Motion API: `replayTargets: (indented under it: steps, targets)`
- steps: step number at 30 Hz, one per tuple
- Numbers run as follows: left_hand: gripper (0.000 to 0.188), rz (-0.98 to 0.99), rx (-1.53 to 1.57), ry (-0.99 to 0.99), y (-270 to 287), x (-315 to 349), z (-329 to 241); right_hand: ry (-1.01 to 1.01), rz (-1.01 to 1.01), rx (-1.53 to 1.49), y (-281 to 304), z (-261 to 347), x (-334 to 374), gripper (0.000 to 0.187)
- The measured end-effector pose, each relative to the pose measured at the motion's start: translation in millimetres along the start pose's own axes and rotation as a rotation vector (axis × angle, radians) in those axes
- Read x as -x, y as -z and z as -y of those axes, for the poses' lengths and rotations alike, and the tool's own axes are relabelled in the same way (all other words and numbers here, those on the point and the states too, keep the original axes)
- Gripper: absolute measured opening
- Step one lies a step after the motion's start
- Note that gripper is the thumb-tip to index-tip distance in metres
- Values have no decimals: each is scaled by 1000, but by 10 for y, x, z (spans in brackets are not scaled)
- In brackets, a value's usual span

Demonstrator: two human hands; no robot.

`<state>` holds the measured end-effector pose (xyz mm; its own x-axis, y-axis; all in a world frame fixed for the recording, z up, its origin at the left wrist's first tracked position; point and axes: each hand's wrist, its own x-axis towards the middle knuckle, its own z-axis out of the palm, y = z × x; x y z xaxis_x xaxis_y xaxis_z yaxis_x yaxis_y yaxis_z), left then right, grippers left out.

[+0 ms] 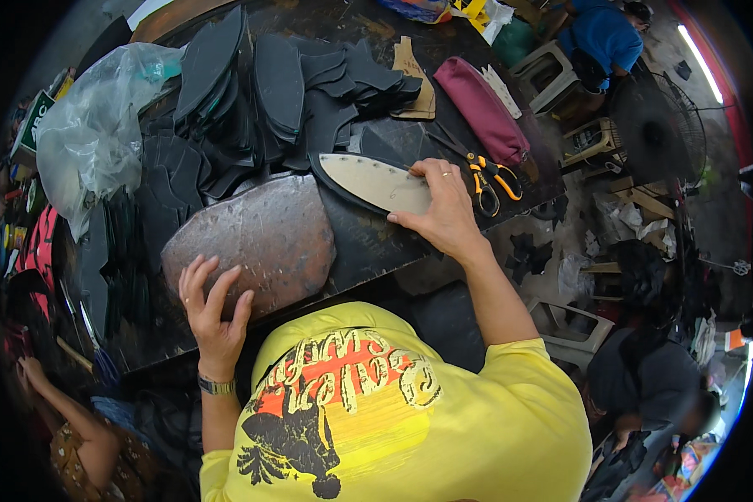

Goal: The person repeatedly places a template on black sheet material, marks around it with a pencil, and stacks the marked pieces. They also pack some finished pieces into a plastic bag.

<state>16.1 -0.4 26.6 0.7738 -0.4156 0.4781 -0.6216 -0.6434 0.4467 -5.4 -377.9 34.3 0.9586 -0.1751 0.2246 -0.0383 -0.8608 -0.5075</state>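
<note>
My right hand (443, 207) grips the right end of a pale, pointed-oval template (368, 180), thumb on its near edge and fingers on its far edge. Small dark marks run along the template's far border. Beneath it, a black piece of matching shape (320, 170) sticks out around the rim. My left hand (213, 309) lies with fingers spread on the near left edge of a worn brown slab (263, 226). Just right of my right hand are scissors (487, 180) with orange and black handles.
Stacks of black cut pieces (280, 84) cover the table's far side, beside a clear plastic bag (100, 117). A maroon pouch (481, 113) and a tan template (414, 84) lie far right. Beyond the table stand stools (544, 75) and a fan (657, 125); other people sit around.
</note>
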Motion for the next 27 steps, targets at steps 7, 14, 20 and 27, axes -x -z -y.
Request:
replayTargets:
  steps: [7,14,20,27]
  targets:
    - [48,456,145,-401,-336,-992,-376,-314,-139,-45,382,-244,71,74]
    - [80,669,61,-583,-1461,-1866,-636,-440,-109,164,356,-434,156,79]
    - [100,851,-52,-517,-1700,-2127,-797,-418,-175,213,354,-502,120,76]
    - [76,845,132,-456,-1448,-2031,-873,-475,-137,61,321,-509,-5,75]
